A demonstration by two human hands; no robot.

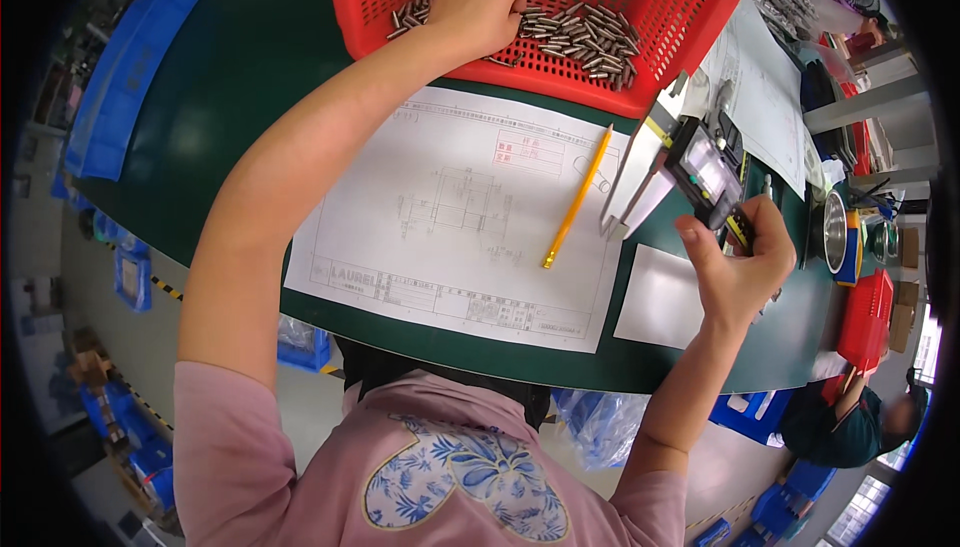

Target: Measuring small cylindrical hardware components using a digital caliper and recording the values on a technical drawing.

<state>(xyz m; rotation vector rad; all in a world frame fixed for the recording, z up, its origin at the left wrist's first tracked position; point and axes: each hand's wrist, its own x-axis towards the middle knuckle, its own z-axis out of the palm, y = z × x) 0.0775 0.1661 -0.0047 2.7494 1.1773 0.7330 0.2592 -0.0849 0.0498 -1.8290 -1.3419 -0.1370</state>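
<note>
My left hand (480, 9) reaches into a red plastic basket (500, 79), its fingers curled down among small metal pins (590, 42). The fingertips are hidden, so what they grip does not show. My right hand (745, 257) is closed round a digital caliper (705, 172), whose display faces up and whose jaws point left over the edge of a drawing sheet (380, 217). Between the caliper jaws I make out no part. A yellow pencil (578, 202) lies slantwise on the drawing, close to the jaws.
A blank white paper (660, 297) lies below the caliper on the green table (240, 57). At the left edge stands a blue bin (130, 77). More papers (765, 87) and tools lie to the right. Another person (850, 417) at the far right touches a red basket (866, 322).
</note>
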